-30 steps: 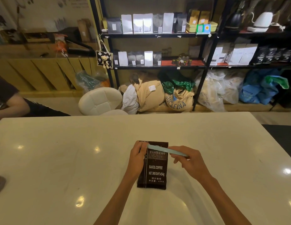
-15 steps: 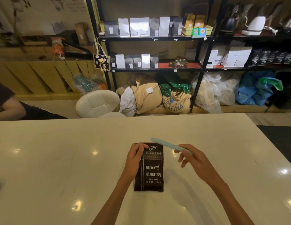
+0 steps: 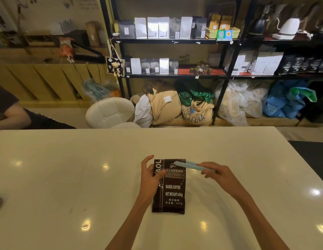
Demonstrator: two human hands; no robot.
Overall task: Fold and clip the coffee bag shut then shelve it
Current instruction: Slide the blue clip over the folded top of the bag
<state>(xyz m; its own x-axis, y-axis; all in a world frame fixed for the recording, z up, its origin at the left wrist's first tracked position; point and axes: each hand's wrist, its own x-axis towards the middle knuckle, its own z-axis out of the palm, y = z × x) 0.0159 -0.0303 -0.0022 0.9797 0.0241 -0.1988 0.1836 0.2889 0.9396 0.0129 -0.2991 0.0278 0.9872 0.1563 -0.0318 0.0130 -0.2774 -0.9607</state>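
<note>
A dark brown coffee bag (image 3: 172, 192) with white print lies flat on the white table (image 3: 67, 177), its top pointing away from me. My left hand (image 3: 150, 175) rests on the bag's upper left edge, thumb pressed on it and fingers partly lifted. My right hand (image 3: 220, 175) pinches one end of a long pale blue clip (image 3: 188, 165), whose free end reaches over the bag's top right corner. The black shelves (image 3: 175, 40) stand behind the table, lined with several white, grey and black bags.
A white padded stool (image 3: 110, 114) stands past the table's far edge. Sacks and plastic bags (image 3: 196, 107) are piled under the shelves. Another person's arm (image 3: 11, 116) shows at the left. A dark floor strip runs along the table's right edge.
The clip was lifted off the bag's top and swung right, and has now come back down toward the bag's top right corner. My left hand slid slightly lower on the bag's left edge.
</note>
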